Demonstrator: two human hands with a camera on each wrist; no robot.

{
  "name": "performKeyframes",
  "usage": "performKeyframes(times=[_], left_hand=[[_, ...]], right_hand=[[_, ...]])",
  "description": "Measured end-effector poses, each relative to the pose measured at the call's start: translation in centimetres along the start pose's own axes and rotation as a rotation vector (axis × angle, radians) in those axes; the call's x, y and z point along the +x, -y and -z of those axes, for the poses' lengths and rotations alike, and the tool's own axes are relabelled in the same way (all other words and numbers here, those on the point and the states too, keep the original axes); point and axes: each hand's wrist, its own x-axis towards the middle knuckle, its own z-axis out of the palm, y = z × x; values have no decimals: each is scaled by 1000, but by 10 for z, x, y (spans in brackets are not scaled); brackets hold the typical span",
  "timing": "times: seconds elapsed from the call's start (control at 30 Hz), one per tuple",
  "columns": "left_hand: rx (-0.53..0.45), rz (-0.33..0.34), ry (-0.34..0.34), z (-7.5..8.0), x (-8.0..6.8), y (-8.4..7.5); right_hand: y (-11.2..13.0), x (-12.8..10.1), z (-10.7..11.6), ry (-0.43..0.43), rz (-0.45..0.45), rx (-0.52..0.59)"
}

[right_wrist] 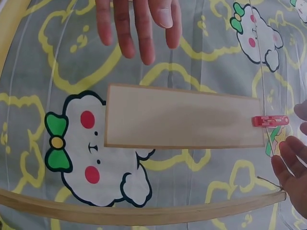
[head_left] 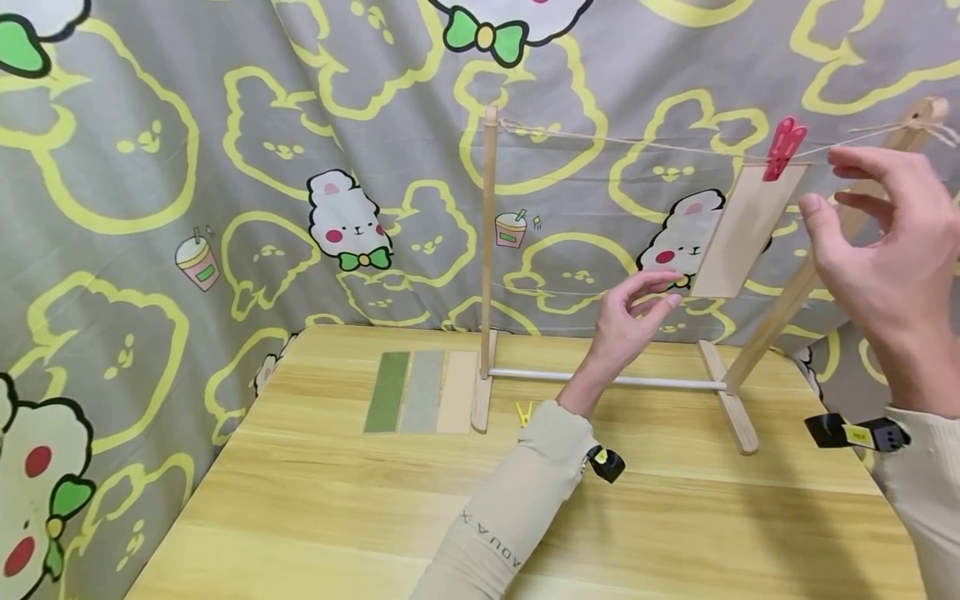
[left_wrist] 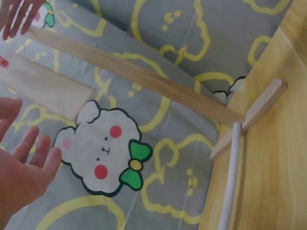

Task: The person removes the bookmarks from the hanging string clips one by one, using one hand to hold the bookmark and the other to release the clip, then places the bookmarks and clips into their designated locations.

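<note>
A beige rectangular card (head_left: pixel 750 233) with a thin brown border hangs from a string (head_left: pixel 637 140), held at its top by a red clothespin (head_left: pixel 783 150). My right hand (head_left: pixel 892 225) is raised just right of the clothespin, thumb and fingers apart with nothing between them. Lower down, my left hand (head_left: pixel 630 321) is near the card's bottom left corner, its fingers loosely bent and holding nothing. In the right wrist view the whole card (right_wrist: pixel 184 117) shows, with a gap between it and the left hand's fingertips (right_wrist: pixel 148 56).
A wooden stand has a left post (head_left: pixel 487 250), a right post (head_left: pixel 795 292) and a white bottom rod (head_left: pixel 637 382). Green (head_left: pixel 387 392), grey (head_left: pixel 423 392) and beige (head_left: pixel 457 392) cards lie by its left foot. A yellow clothespin (head_left: pixel 523 414) lies partly behind the left sleeve. A patterned curtain (head_left: pixel 247 150) hangs behind.
</note>
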Motion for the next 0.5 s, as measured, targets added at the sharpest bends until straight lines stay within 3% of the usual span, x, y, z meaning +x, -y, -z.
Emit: performKeyframes(times=[0.2,0.5], left_hand=[[40,16,5,-4,4,6],[-19,55,25,-7,7,11]], right_hand=[[2,9,3,22,22,-78],[5,19,2,33,33,-101]])
